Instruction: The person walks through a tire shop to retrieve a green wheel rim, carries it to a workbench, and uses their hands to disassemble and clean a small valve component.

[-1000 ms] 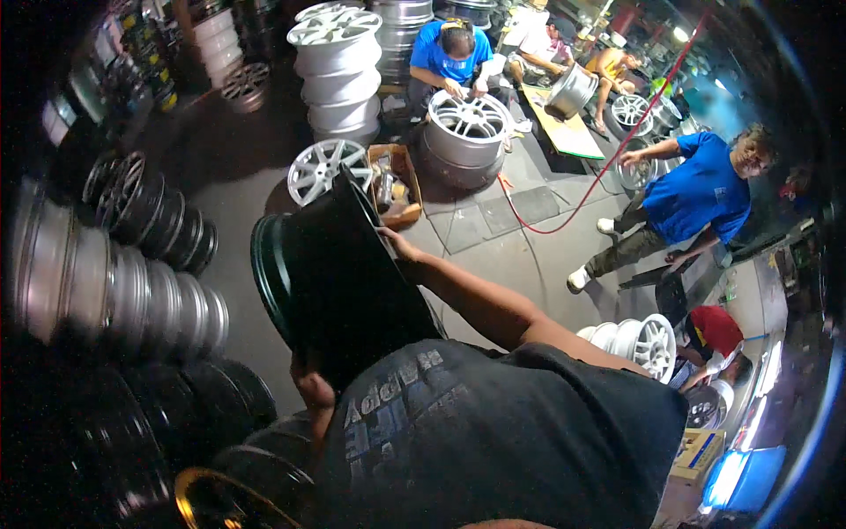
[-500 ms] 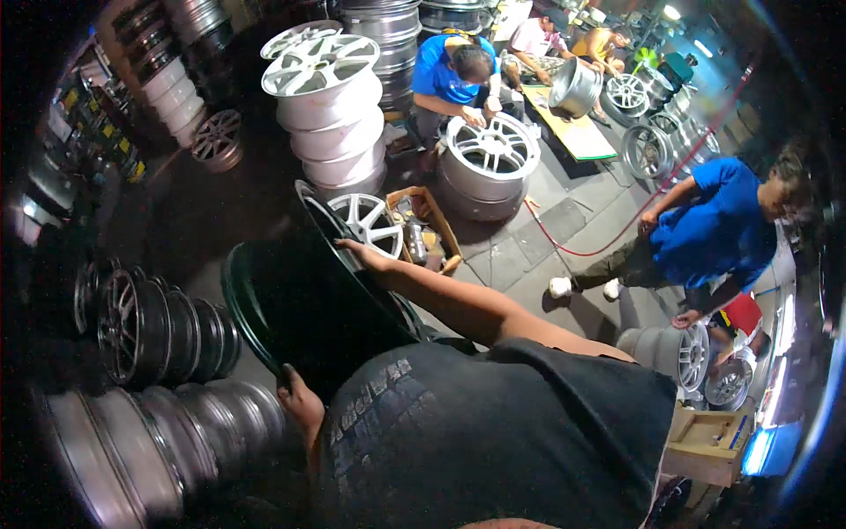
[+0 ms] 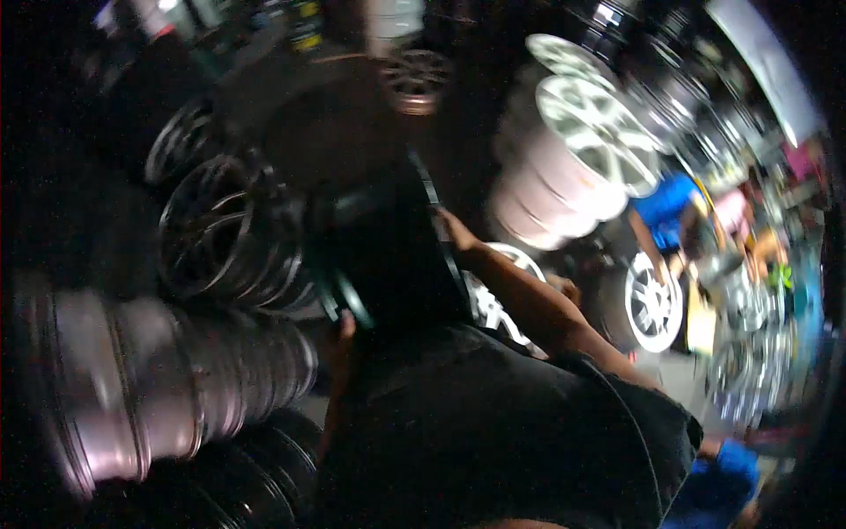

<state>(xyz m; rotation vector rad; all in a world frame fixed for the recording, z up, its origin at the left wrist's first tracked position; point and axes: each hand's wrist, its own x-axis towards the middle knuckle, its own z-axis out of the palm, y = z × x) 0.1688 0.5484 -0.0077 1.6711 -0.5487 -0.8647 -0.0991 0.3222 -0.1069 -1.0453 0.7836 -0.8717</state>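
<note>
Head view: the black rim (image 3: 379,256) is held in front of the wearer's dark shirt (image 3: 502,423), to the left of the white stack (image 3: 564,181) and nearer the wearer. Its long axis runs roughly sideways across the view, so its barrel wall faces the camera and its ends point left and right, the right end toward the white stack; blur and darkness make the exact tilt hard to judge. The hands are apart, clamped on the black rim at opposite ends: the left hand (image 3: 345,326) on the lower left edge, the right hand (image 3: 454,231) on the right edge, the one closer to the white stack.

A white wheel (image 3: 493,310) shows below the white stack, partly behind the right forearm. Far left of the white stack are dark wheels (image 3: 204,227) and a silver row (image 3: 163,383). Right of it, a co-worker in blue (image 3: 663,214) bends over a pale-faced wheel (image 3: 654,304).
</note>
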